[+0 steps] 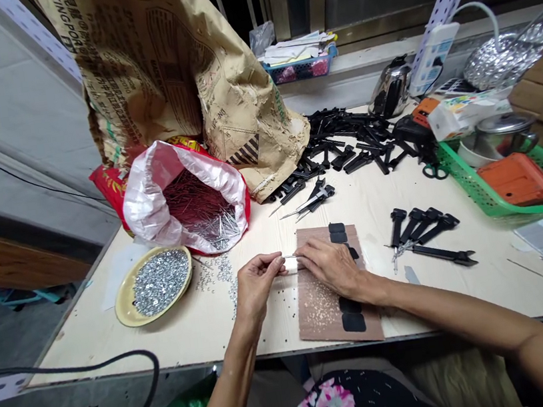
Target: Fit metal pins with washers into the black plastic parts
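My left hand [258, 283] pinches one end of a thin metal rod [289, 257] between thumb and fingertips. The fingers of my right hand [329, 266] close on the rod's other end, above a brown board [314, 332]. Black rounded pads [353, 322] line the board's right side, partly covered by my right hand and wrist, and pale crumbs are scattered over its surface. Left of my left hand, small metal washers [161, 283] fill a yellow bowl [126, 311], with more loose on the table. A red and white sack [143, 205] behind holds many thin metal rods [196, 207].
A pile of black plastic parts [344, 143] lies at the back. Several black handles with metal tips [429, 225] rest at the right. Beyond them are scissors [434, 170] and a green basket [510, 214]. A large brown paper sack [173, 76] stands behind.
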Demonstrator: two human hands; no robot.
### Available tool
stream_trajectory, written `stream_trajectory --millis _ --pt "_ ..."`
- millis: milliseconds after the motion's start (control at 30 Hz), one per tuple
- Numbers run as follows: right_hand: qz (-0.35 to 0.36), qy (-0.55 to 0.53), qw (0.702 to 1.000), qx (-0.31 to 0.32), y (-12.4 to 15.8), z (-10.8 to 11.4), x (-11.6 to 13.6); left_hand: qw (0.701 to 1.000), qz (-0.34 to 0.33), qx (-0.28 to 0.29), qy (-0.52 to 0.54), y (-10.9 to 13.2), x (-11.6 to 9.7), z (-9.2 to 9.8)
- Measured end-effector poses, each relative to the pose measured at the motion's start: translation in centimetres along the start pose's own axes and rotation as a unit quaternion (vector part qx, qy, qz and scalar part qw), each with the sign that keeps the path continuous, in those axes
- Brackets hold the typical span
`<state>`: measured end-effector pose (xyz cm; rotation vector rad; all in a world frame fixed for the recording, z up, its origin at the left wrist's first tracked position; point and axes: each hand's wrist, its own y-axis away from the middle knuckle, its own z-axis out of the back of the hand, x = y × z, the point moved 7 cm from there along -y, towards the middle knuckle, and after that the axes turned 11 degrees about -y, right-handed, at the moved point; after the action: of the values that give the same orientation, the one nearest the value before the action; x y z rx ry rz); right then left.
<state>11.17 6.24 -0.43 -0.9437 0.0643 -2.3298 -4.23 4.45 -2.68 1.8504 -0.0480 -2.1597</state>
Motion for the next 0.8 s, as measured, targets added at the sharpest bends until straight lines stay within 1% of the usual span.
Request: stream_trajectory --millis 167,233,300,400,467,500,567,633,667,733,800 --pt "-0.03 -0.075 0.997 0.013 0.2 -0.2 -0.3 1.0 -0.012 0.0 -0.012 0.0 -0.2 -0.1" --pt "-0.039 -0.101 0.994 -0.004 0.5 0.2 -0.5 1.0 -0.012 0.001 -0.014 0.0 -0.2 -0.4" --pt "-0.04 -0.108 0.993 -0.023 1.1 0.9 -0.8 1.0 -0.012 0.008 -0.017 0.1 -0.1 -1.1" --pt "-0.022 -0.095 0.995 -0.035 2.5 2.5 -1.5 0.998 -0.009 0.05 -0.023 0.4 -0.1 -3.1" --pt "-0.022 -0.073 0.996 -0.051 3.5 4.0 -2.6 0.996 -0.012 0.077 -0.033 0.7 -0.1 -4.3" --pt "-0.025 -0.057 0.996 -0.061 4.0 4.9 -3.4 0.995 -0.021 0.082 -0.047 0.8 -0.2 -4.7" --pt "-0.031 -0.013 0.997 -0.072 4.6 6.5 -5.3 0.99 -0.062 0.065 -0.104 1.0 -0.6 -5.0" --pt "-0.032 0.038 0.997 -0.065 4.5 7.5 -7.4 0.97 -0.129 0.04 -0.202 1.2 -1.1 -5.3" --pt "-0.029 0.06 0.996 -0.057 4.3 7.8 -8.3 0.951 -0.168 0.03 -0.257 1.4 -1.3 -5.6" --pt "-0.018 0.091 0.995 -0.038 3.7 7.9 -9.9 0.904 -0.24 0.021 -0.354 1.8 -1.1 -6.7" --pt "-0.002 0.114 0.993 -0.028 3.5 7.5 -10.6 0.856 -0.289 0.022 -0.428 2.2 -0.3 -8.1"
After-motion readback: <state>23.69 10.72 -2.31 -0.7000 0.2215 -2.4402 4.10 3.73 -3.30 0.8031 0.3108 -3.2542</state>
